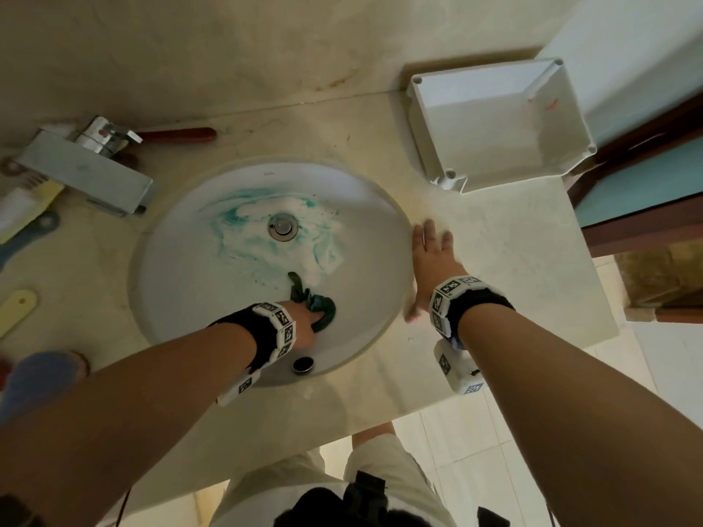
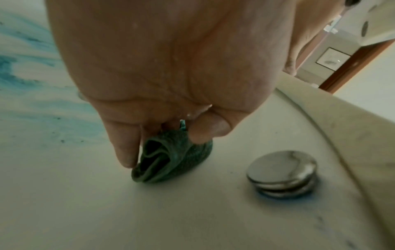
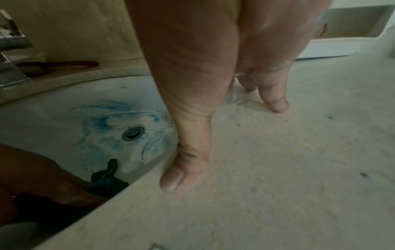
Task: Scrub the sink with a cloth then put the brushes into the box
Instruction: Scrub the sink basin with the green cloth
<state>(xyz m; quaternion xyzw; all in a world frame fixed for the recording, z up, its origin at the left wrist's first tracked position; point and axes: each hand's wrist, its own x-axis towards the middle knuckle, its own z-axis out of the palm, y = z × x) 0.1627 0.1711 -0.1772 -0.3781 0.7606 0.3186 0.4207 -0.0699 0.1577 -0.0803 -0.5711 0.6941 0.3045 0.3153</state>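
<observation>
The white oval sink (image 1: 365,207) carries teal smears around its drain (image 1: 283,226). At the near side of the basin my left hand (image 1: 310,321) grips a bunched dark green cloth (image 1: 319,304) and presses it on the porcelain; in the left wrist view the thumb and fingers (image 2: 126,148) curl round the cloth (image 2: 171,157). My right hand (image 1: 430,260) lies flat and open on the countertop right of the sink, its thumb (image 3: 181,177) at the basin's edge. An empty white box (image 1: 494,138) stands at the back right. A red-handled brush (image 1: 178,135) lies behind the faucet.
A chrome faucet (image 1: 87,169) stands at the left. More brushes lie at the left edge, one blue-handled (image 1: 23,237) and one yellow-handled (image 1: 17,306). A round chrome cap (image 2: 282,172) sits near the front rim. The counter ends just right of my right hand, beside a doorway.
</observation>
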